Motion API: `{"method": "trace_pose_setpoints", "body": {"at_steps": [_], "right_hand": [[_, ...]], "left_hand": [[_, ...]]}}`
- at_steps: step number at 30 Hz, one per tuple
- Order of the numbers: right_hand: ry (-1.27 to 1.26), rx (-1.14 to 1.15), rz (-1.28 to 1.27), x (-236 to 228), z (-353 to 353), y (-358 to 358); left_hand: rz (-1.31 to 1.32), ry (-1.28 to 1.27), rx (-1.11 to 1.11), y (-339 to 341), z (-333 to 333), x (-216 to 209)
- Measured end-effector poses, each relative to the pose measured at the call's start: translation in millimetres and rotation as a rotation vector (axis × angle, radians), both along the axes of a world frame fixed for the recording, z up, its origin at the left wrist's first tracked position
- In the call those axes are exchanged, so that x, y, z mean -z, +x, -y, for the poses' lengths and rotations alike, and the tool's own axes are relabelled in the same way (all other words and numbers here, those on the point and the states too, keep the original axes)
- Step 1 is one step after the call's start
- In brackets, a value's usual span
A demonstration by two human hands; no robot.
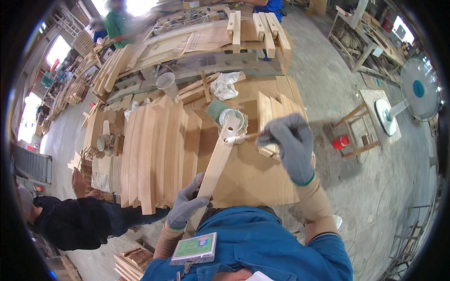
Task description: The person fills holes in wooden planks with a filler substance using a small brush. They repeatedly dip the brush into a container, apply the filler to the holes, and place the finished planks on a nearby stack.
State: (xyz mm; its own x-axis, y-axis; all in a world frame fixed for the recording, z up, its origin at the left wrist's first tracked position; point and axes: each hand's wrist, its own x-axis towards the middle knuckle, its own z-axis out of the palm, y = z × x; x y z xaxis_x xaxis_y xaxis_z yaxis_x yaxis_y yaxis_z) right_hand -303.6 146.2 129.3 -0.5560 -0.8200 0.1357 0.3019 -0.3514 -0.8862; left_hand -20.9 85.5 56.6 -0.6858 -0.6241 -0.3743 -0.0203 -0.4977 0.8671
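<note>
My left hand (187,206), in a grey glove, is closed around a pale wooden bar (215,171) tilted up and away from me. Two round holes show near the bar's far end. Pinched in my gloved right hand (291,143) is a thin stick (246,137) with a whitish end. That end meets the bar at the nearer hole; how deep it goes I cannot tell. Just behind the bar's far end stands a small round tub (240,117) with pale smears, partly hidden by the bar.
Several wooden boards (157,150) lie side by side on the left of the cardboard-covered table (243,182); more wooden pieces (265,110) lie at right. Crumpled white plastic (225,85) sits farther back. A person in dark clothing (79,220) is at left, a fan (415,89) at right.
</note>
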Motion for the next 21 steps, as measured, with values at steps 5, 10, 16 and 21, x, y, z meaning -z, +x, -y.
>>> {"method": "trace_pose_setpoints", "body": {"at_steps": [5,10,16,21], "right_hand": [[0.107,-0.179,-0.298,-48.8,23.0,-20.0],[0.154,-0.179,-0.773,-50.0,36.1,-7.9],[0.104,-0.158,-0.810,-41.6,35.6,-12.5],[0.248,-0.244,-0.585,-56.3,32.2,-24.4]], "left_hand": [[-0.015,-0.003,0.017,-0.6,1.2,1.8],[-0.065,0.002,0.015,3.3,-1.4,4.6],[-0.086,-0.041,0.032,1.5,-5.9,3.1],[-0.086,-0.033,0.060,3.5,-4.8,5.7]]}}
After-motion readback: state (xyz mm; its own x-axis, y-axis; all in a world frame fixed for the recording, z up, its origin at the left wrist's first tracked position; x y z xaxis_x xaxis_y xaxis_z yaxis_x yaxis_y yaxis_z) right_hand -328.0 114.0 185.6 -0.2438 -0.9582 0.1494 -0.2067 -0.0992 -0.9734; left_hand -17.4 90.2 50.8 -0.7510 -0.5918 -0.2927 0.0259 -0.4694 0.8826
